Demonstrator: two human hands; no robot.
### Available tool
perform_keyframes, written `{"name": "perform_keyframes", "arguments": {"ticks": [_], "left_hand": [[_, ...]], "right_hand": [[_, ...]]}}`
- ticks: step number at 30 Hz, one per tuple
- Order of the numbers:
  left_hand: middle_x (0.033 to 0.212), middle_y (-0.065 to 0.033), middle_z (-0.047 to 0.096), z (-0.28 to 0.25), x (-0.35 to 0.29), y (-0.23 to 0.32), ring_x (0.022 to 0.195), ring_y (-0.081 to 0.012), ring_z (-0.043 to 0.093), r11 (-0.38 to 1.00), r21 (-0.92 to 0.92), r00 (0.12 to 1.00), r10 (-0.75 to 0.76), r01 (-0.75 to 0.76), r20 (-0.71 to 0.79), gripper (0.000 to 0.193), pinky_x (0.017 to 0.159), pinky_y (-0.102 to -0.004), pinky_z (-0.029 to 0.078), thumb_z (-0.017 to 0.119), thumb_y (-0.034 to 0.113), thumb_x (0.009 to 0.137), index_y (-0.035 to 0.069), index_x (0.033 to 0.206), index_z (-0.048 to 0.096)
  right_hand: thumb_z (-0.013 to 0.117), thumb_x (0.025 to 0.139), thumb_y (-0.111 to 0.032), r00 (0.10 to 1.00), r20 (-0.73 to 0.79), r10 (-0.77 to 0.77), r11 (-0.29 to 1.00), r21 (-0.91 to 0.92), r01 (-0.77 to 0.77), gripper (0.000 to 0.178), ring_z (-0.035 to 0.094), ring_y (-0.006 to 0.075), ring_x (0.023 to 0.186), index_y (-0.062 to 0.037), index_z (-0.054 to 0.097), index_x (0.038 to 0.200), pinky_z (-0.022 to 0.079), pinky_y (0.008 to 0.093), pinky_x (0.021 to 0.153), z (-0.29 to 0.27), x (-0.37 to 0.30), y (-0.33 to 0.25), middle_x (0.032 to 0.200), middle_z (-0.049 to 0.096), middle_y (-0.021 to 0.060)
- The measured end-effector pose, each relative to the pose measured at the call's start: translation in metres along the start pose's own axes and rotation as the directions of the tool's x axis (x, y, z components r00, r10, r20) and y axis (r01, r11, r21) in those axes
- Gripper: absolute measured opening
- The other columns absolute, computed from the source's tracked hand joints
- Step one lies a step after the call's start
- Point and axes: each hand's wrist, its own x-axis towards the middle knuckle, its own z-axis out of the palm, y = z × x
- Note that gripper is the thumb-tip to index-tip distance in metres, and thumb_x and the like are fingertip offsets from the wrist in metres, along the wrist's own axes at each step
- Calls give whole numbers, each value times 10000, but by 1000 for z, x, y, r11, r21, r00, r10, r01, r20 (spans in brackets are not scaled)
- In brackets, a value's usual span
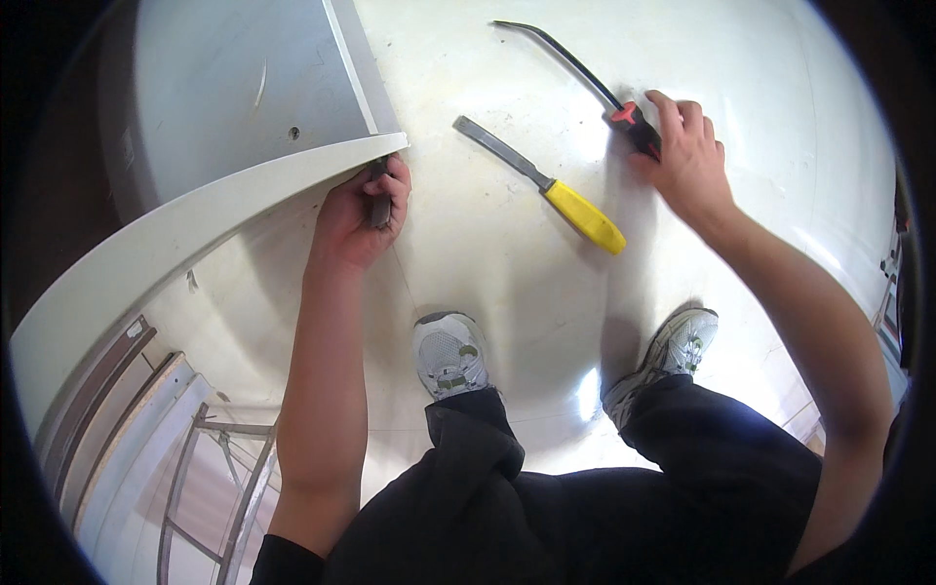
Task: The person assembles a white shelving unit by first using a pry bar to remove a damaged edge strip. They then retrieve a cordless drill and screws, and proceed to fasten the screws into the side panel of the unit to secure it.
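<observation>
**One left hand (353, 222) clamped on metal, one right hand (690, 168) at a pry bar (627, 118)**

The left fingers are wrapped round a dark metal piece (380, 203), held upright just below the pointed end of a white panel edge (219, 207). The right fingers are bent over the pry bar's red-and-black handle; whether they have closed fully on it I cannot tell, as the thumb side is partly hidden. The bar's black shaft runs out ahead of those fingers to a hooked tip. Between the two sets of fingers lies a yellow-handled scraper (588, 218), apart from both, its blade toward the left.

For good handling, I'd judge, the right palm should wrap the whole grip, fingers behind the red collar, and lift the bar with its tip turned away from the left wrist. The left fingers do best pinching firmly with knuckles off the panel's corner.

As for containers, I can make out none near the fingers; the grey sheet (244, 83) beyond the left fingers shows only its outer face, so anything inside is hidden.
</observation>
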Motion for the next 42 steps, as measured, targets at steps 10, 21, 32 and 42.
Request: {"name": "perform_keyframes", "arguments": {"ticks": [10, 21, 32, 42], "left_hand": [[897, -132, 556, 5, 1, 5, 657, -138, 505, 997, 23, 995, -78, 79, -55, 208, 524, -211, 458, 486, 91, 947, -60, 1082, 535], [868, -85, 470, 5, 1, 8, 574, -108, 395, 997, 34, 996, -74, 75, -43, 212, 471, -219, 370, 426, 83, 964, -84, 1078, 489], [870, -114, 517, 6, -1, 7, 648, -124, 479, 997, -12, 995, -72, 71, -76, 212, 540, -207, 465, 526, 78, 919, -66, 1075, 531], [890, -132, 531, 5, 2, 6, 729, -158, 537, 991, -104, 993, -89, 80, -79, 223, 631, -233, 542, 571, 41, 877, -78, 1062, 538]], "right_hand": [[477, 980, -294, 757, 653, 16, 888, 338, -310, 344, 619, 307, 769, 4, 496, 1149, 478, 408, 721, -82, -37, -78, 810, 607, 213], [551, 931, -274, 863, 490, -123, 811, 550, -197, 345, 577, 421, 898, 13, 474, 1106, 456, 462, 769, -14, -66, -105, 943, 599, 251], [549, 919, -318, 912, 393, -117, 762, 624, -171, 346, 589, 441, 839, -42, 450, 1102, 480, 504, 714, 13, -88, -106, 969, 594, 225], [566, 911, -332, 883, 461, -82, 725, 636, -264, 378, 586, 426, 895, -55, 474, 1151, 480, 486, 743, 20, -92, -107, 1053, 581, 211]]}}
